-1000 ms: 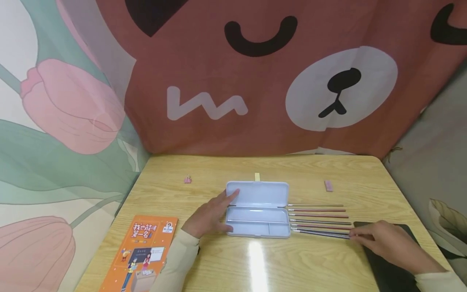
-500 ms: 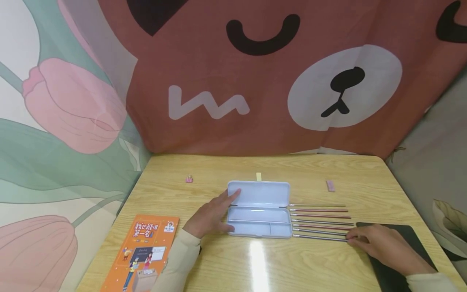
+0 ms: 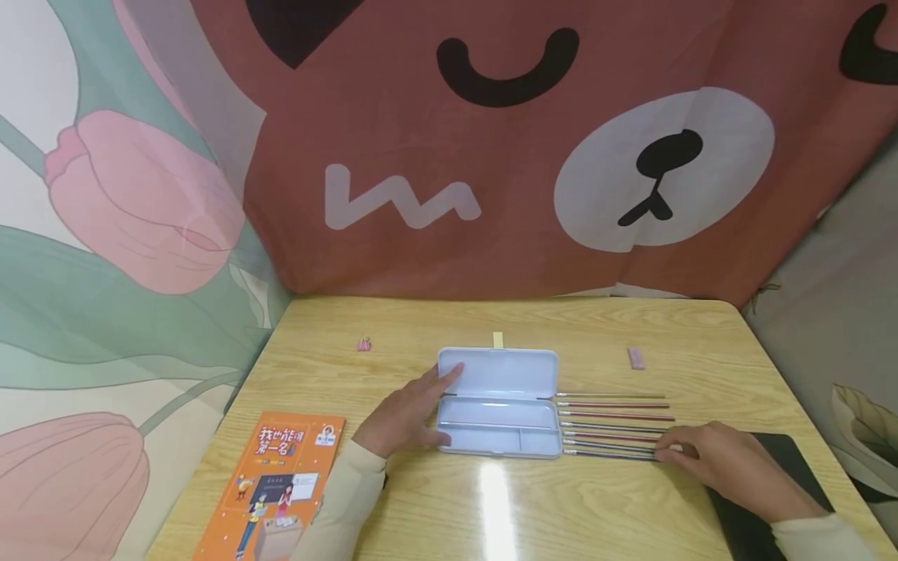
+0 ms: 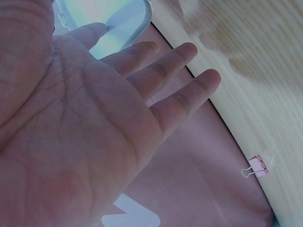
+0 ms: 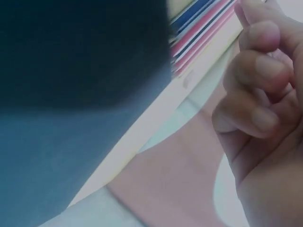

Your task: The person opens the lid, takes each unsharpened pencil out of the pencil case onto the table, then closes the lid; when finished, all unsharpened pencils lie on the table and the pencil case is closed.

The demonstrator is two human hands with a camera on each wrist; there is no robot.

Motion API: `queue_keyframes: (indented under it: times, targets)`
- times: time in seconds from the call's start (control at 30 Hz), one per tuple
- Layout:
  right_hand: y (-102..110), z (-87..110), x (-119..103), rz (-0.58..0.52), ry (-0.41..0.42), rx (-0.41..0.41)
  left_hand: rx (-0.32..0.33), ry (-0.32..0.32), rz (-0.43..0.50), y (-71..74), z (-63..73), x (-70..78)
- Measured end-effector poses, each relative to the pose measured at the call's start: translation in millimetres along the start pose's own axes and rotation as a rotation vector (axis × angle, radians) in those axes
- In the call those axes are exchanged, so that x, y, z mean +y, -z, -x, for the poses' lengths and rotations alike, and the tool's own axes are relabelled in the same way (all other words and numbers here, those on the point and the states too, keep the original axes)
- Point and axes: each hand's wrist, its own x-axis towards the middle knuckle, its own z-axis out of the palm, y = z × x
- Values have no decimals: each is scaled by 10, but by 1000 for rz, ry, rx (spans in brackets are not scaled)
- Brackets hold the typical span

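A white pencil case (image 3: 498,428) lies unfolded on the table, with a divided lower half. My left hand (image 3: 403,417) rests at its left side, thumb at the lower half and a finger on the lid; its fingers (image 4: 182,97) look straight and spread in the left wrist view. Right of the case lie several thin pencils (image 3: 613,418) in a row, red, dark and yellowish. My right hand (image 3: 730,467) pinches the right end of the nearest dark pencil (image 3: 610,455) between thumb and finger. Its other fingers (image 5: 255,94) are curled in the right wrist view; the pinched tip is hidden.
An orange book (image 3: 273,483) lies at the left. A black flat board (image 3: 744,514) lies under my right hand. Toward the back are a pink binder clip (image 3: 364,344), a small yellow piece (image 3: 498,340) and a pinkish eraser (image 3: 636,358). A printed cloth (image 3: 393,265) hangs behind.
The nearest pencil was first drawn toward me, apart from its neighbour. My right hand has since shifted slightly left and up along the pencil ends. My left hand stays at the case.
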Motion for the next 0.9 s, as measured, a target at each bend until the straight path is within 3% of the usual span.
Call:
queue_keyframes:
  times: [0.13,0.3,0.5,0.7,0.9]
  targets:
    - [-23,-175,-254,28,57,95,3,-6,-1,11,4,4]
    - [-80,-471,-635,18,135,107,-1,-4,9,6,4,4]
    - [-224,-746,-1005,46,327,115,-15,12,8,-14,-4,-5]
    - [-324,-884,-1208,66,427,154,-9,19,0,-8,-14,-9]
    - [-404,-929,-1258,128,436,252,-8,20,3,-6,1,-9]
